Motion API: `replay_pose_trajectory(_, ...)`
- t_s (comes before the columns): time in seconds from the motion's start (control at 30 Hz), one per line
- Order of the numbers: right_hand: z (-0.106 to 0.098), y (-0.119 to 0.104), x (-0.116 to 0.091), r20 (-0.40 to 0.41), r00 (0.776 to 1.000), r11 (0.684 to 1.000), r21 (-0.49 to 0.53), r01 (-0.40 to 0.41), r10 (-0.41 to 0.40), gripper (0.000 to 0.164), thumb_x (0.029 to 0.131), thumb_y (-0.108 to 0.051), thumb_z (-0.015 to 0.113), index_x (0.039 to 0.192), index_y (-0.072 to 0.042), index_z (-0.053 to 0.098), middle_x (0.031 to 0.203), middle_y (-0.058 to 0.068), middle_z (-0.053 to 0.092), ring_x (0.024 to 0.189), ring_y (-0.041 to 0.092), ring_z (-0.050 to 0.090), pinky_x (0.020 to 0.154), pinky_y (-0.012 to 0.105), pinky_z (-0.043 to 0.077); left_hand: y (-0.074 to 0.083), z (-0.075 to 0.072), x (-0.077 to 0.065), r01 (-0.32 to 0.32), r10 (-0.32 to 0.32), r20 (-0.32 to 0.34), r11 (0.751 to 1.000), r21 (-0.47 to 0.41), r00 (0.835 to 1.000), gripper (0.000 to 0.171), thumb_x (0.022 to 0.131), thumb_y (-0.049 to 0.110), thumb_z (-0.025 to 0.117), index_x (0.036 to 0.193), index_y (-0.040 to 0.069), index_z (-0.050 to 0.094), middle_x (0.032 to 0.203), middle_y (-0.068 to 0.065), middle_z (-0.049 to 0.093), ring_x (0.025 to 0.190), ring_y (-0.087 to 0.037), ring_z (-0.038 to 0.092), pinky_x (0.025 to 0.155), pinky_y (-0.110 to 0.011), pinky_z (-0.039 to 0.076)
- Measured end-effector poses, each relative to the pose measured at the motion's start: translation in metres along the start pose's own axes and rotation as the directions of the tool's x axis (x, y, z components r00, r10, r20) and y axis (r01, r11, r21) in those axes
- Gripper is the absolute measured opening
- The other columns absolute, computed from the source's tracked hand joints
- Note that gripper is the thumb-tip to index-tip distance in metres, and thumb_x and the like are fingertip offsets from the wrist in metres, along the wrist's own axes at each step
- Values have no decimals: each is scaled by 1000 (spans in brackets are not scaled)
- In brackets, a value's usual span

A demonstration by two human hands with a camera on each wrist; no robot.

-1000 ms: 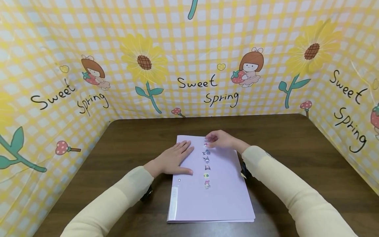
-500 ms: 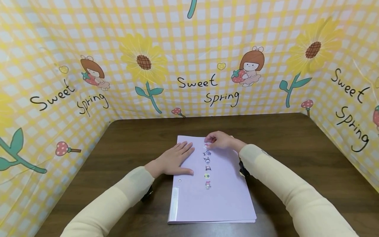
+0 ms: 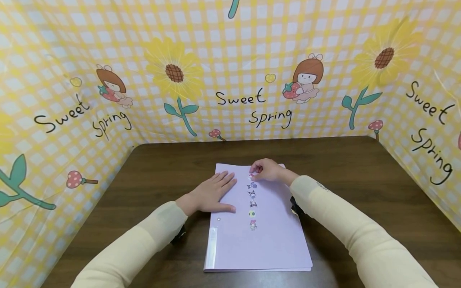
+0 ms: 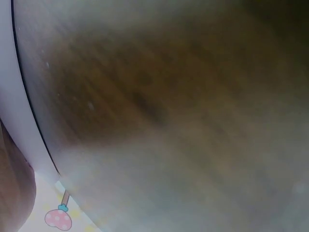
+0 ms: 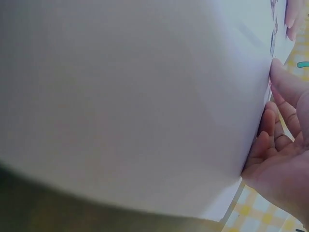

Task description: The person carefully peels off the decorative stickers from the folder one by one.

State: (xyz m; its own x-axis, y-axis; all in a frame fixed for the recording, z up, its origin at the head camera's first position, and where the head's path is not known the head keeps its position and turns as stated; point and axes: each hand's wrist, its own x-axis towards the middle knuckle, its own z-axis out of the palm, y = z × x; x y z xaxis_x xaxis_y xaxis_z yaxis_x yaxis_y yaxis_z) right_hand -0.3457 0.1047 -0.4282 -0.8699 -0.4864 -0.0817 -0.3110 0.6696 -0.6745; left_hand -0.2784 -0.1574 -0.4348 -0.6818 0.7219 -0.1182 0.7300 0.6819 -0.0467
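Note:
A pale lilac folder (image 3: 266,248) lies on the table, with a column of small cartoon stickers (image 3: 252,195) down its cover. Flat on the folder's left part rests my left hand (image 3: 214,196), fingers spread and straight. My right hand (image 3: 268,170) is at the top of the column, where thumb and forefinger pinch a small pinkish sticker (image 3: 250,176) against the cover. The right wrist view shows the other fingers (image 5: 263,145) of this hand curled, touching the cover. The left wrist view is mostly blurred; a part of the hand (image 4: 17,183) shows at its left edge.
The dark wooden table (image 3: 144,240) extends around the folder on all sides. A yellow checked cloth (image 3: 237,60) with printed flowers and words hangs behind the table and along both sides. A clear label strip (image 3: 212,248) runs along the folder's lower left edge.
The right hand has stayed at the top sticker with only a very slight shift. My left hand keeps its place on the folder. The view has tilted slightly.

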Motion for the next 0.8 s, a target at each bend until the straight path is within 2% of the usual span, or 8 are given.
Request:
replay_pose_trajectory(0.5, 1, -5, -1, -23, 998, 997, 45, -61, 62, 15, 83, -14, 79, 95, -8, 71, 87, 3, 58, 86, 18, 50, 78, 28, 41, 1, -2, 1, 4, -4, 12, 1000, -12, 1000, 105, 82, 85, 27, 157, 13, 17, 162, -8, 9, 148, -27, 2, 117, -40, 3)
replay_pose_trajectory(0.8, 2, -6, -1, -34, 997, 997, 42, -63, 65, 16, 82, -12, 79, 94, -7, 71, 87, 3, 58, 84, 17, 50, 78, 28, 42, 1, -1, 1, 6, -5, 12, 1000, -7, 1000, 105, 82, 86, 27, 157, 13, 16, 162, -8, 8, 148, -28, 2, 117, -40, 3)
